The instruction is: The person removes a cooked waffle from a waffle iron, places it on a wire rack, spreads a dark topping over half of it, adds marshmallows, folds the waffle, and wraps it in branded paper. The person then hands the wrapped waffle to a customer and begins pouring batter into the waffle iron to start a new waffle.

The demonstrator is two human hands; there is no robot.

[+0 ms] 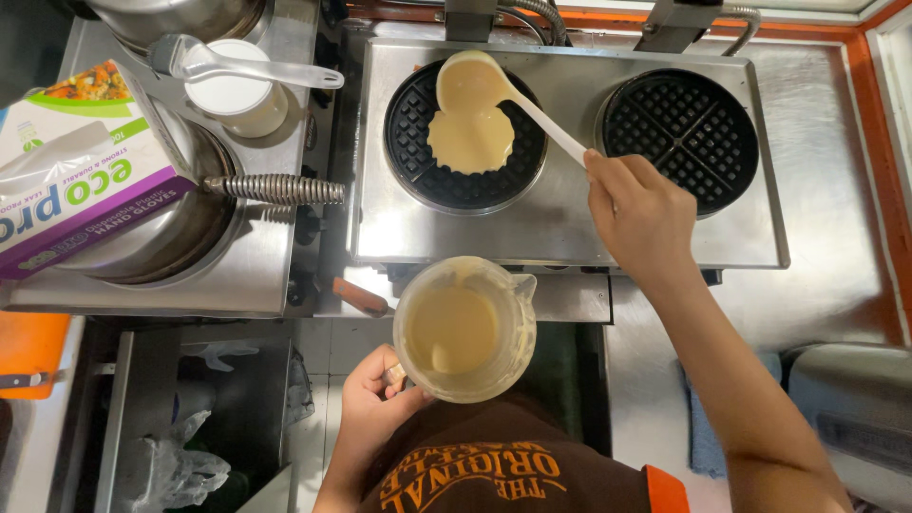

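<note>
L hand (372,404) is gripping the handle of a clear plastic jug (465,328), fingers curled shut around it, thumb lying against the jug wall. Jug is sitting just right of those fingers, abt half full of smooth pale-yellow batter (454,328), spout pointing away to the upper right.

R hand (638,214) is closing round the end of a white ladle (503,90), fingers wrapped tight on the handle. Handle is running up and left from the fingertips; bowl is tipping over the left waffle plate (465,135), well beyond the fingers. Ladle bowl is coated w/ batter, and a glossy, roundish cream puddle (470,140) is lying on the black grid, covering only the middle; rim squares are showing bare. Right waffle plate (680,141) is sitting just beyond the R knuckles, dark, dry.

Far left of both hands: box of disposable gloves (71,161), white tub (233,95) w/ a clear scoop (237,65) lying across it.
</note>
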